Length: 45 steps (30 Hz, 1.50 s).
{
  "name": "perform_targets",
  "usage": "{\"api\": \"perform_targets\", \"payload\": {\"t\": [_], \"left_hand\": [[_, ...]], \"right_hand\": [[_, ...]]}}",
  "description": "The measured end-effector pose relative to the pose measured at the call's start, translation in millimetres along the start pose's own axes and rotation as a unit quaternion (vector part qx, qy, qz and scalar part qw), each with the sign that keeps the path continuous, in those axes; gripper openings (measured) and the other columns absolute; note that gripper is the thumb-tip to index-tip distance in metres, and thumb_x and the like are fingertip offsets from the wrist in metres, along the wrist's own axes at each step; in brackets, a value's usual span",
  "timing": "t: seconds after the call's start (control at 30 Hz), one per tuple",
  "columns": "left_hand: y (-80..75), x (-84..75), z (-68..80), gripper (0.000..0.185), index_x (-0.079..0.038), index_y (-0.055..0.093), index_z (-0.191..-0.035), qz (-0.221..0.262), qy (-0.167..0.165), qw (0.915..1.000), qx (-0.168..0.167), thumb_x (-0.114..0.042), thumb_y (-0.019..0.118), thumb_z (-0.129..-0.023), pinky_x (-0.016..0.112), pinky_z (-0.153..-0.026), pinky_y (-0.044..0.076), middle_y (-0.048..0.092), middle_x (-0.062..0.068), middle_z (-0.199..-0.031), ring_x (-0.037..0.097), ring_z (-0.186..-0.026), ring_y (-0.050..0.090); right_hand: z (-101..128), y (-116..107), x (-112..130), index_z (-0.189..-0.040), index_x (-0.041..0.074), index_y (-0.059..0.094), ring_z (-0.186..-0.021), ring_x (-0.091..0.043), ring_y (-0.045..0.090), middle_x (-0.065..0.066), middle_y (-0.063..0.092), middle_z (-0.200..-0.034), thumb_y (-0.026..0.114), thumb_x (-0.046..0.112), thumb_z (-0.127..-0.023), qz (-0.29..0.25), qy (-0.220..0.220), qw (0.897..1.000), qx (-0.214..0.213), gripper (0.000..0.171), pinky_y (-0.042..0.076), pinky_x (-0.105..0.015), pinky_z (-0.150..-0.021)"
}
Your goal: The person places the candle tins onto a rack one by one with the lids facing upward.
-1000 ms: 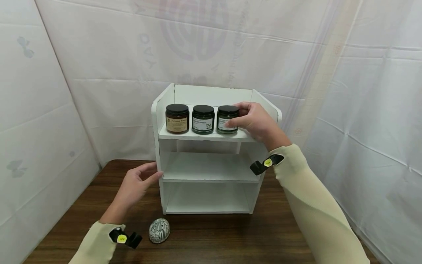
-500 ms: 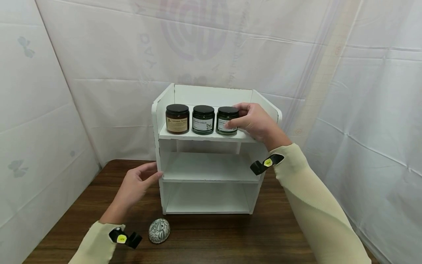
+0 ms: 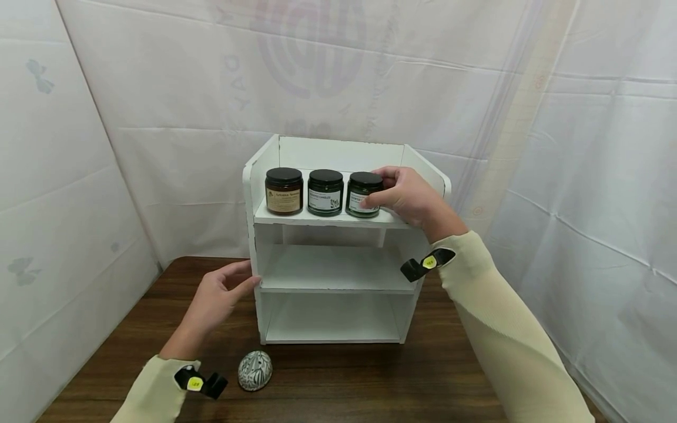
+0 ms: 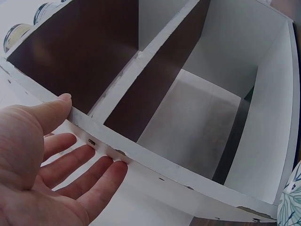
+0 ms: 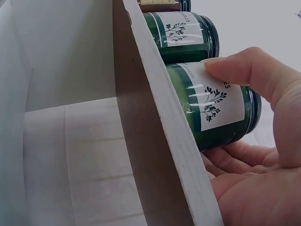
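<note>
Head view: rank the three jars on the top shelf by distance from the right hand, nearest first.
1. Right green jar: gripped by the right hand, right end of the row.
2. Middle green jar: next along, centre.
3. Brown jar: left end, farthest.

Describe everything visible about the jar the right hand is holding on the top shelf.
The jar is a small round one of dark green glass with a black lid and a white label bearing a printed plant sprig and some text. It stands upright at the right end of a row of three jars on the top shelf of the white shelf unit, close beside the middle green jar. The right hand grips it, thumb on the label, fingers behind it.
</note>
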<state>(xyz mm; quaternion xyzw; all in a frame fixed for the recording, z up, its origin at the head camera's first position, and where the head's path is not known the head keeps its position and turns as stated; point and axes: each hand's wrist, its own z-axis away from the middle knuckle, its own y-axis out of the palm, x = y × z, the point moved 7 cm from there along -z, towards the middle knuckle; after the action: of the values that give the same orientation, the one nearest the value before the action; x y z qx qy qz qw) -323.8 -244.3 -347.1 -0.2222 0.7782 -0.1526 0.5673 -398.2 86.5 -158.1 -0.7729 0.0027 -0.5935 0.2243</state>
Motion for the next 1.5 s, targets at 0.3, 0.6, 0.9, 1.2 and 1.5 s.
{"api": "perform_targets", "payload": {"t": [0.3, 0.6, 0.9, 1.2, 1.5], "left_hand": [[0.8, 0.2, -1.4, 0.057, -0.010, 0.058, -0.145, -0.005, 0.006, 1.0000, 0.001, -0.041, 0.070, -0.098, 0.024, -0.080, 0.053, 0.065, 0.014, -0.138, 0.006, -0.104, 0.064], [0.6, 0.5, -1.6, 0.058, -0.009, 0.059, -0.144, -0.003, 0.003, 1.0000, -0.001, -0.043, 0.069, -0.098, 0.024, -0.080, 0.053, 0.065, 0.014, -0.138, 0.020, -0.111, 0.065], [1.0, 0.6, -1.6, 0.057, -0.010, 0.059, -0.144, -0.004, 0.009, 0.9999, -0.002, -0.042, 0.069, -0.098, 0.024, -0.080, 0.053, 0.066, 0.014, -0.136, 0.018, -0.109, 0.065], [-0.2, 0.3, -1.2, 0.057, -0.011, 0.060, -0.143, -0.007, 0.005, 0.9999, -0.007, -0.043, 0.069, -0.098, 0.025, -0.080, 0.053, 0.066, 0.013, -0.136, 0.020, -0.110, 0.064], [-0.1, 0.0, -2.1, 0.058, -0.009, 0.058, -0.145, -0.005, 0.002, 1.0000, -0.001, -0.042, 0.069, -0.098, 0.025, -0.080, 0.052, 0.065, 0.014, -0.138, 0.021, -0.112, 0.064]], "right_hand": [[5, -1, 2, -0.127, 0.002, 0.064, -0.094, -0.011, 0.061, -0.001, 0.072, -0.105, 0.085, 0.000, -0.076, 0.038, -0.005, 0.999, -0.009, 0.055, 0.046, -0.023, -0.085], [14, 0, 3, -0.141, 0.003, 0.055, -0.113, -0.015, 0.063, -0.012, 0.067, -0.132, 0.082, 0.004, -0.081, 0.011, -0.006, 1.000, -0.027, 0.066, 0.048, -0.027, -0.101], [32, 0, 4, -0.141, 0.007, 0.058, -0.120, -0.018, 0.064, -0.008, 0.068, -0.134, 0.083, 0.024, -0.085, 0.058, -0.024, 0.997, -0.048, 0.064, 0.047, -0.034, -0.105], [45, 0, -1, -0.150, 0.000, 0.044, -0.135, -0.022, 0.058, -0.013, 0.057, -0.148, 0.080, 0.019, -0.089, 0.000, -0.021, 0.998, -0.062, 0.073, 0.044, -0.041, -0.114], [61, 2, -5, -0.152, -0.001, 0.042, -0.138, -0.022, 0.055, -0.013, 0.055, -0.150, 0.077, 0.016, -0.092, -0.030, -0.047, 0.994, -0.092, 0.071, 0.045, -0.037, -0.112]]}}
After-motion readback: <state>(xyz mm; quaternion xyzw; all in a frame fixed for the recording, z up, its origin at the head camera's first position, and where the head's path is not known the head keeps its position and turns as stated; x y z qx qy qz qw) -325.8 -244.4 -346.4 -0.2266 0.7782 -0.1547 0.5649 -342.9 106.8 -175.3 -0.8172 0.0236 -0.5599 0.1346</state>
